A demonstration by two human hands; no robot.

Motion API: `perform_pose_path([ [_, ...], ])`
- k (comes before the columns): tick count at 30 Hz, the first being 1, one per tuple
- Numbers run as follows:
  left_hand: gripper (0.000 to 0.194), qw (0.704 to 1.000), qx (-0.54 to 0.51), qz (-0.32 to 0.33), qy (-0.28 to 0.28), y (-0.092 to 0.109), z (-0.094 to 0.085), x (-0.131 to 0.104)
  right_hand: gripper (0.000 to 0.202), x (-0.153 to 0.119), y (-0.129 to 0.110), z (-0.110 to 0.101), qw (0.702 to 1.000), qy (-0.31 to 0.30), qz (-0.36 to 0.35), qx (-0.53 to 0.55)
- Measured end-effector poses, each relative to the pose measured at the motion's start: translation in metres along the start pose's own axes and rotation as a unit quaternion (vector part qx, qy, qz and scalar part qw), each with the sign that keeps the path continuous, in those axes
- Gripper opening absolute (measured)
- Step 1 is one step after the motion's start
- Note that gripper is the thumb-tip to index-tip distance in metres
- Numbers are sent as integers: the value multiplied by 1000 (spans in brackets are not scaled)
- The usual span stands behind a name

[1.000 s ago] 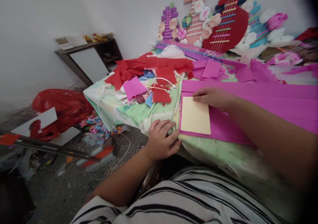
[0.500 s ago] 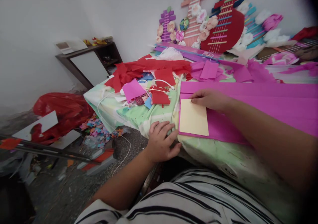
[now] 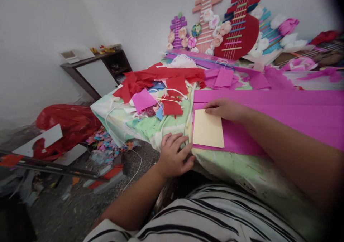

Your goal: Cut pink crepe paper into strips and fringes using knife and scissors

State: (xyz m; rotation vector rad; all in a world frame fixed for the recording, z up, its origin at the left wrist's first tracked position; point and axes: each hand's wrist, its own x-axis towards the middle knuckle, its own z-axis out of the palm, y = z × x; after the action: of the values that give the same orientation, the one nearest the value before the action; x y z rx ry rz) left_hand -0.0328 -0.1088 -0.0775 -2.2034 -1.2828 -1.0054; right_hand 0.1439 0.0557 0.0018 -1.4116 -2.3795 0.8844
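Note:
A cream rectangular card (image 3: 208, 129) lies on the left end of a wide sheet of magenta paper (image 3: 279, 122), close to the sheet's left and front edges. My right hand (image 3: 224, 109) reaches in from the right, its thumb and fingers closed on the card's top edge. On the cloth at the table's front edge rests my left hand (image 3: 176, 154), fingers stretched and slightly apart, with nothing in it. It sits just left of the card, not touching it. Cut magenta squares (image 3: 143, 100) and red paper pieces (image 3: 172, 106) lie beyond my left hand.
Guitar-shaped decorations with paper flowers, one with a red body (image 3: 239, 38), lean against the wall. The table wears a green and white cloth (image 3: 150, 129). At left stand a dark cabinet (image 3: 94, 75) and, on the floor, a red plastic bag (image 3: 70, 118) and paper scraps.
The view has shifted very slightly. Both hands and the card hold the same places on the table.

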Motion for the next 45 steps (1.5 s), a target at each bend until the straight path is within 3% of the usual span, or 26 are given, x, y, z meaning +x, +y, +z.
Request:
perform_pose_path([
  [31, 34, 1000, -7, -7, -6, 2, 0, 1, 31, 0, 4, -1, 999, -4, -22, -31],
  [39, 31, 998, -33, -43, -20, 3, -1, 2, 33, 1, 7, 0, 999, -5, -21, -29],
  [45, 29, 998, -51, -35, 5, 1, 0, 0, 33, 3, 8, 0, 1000, -13, -17, -5],
])
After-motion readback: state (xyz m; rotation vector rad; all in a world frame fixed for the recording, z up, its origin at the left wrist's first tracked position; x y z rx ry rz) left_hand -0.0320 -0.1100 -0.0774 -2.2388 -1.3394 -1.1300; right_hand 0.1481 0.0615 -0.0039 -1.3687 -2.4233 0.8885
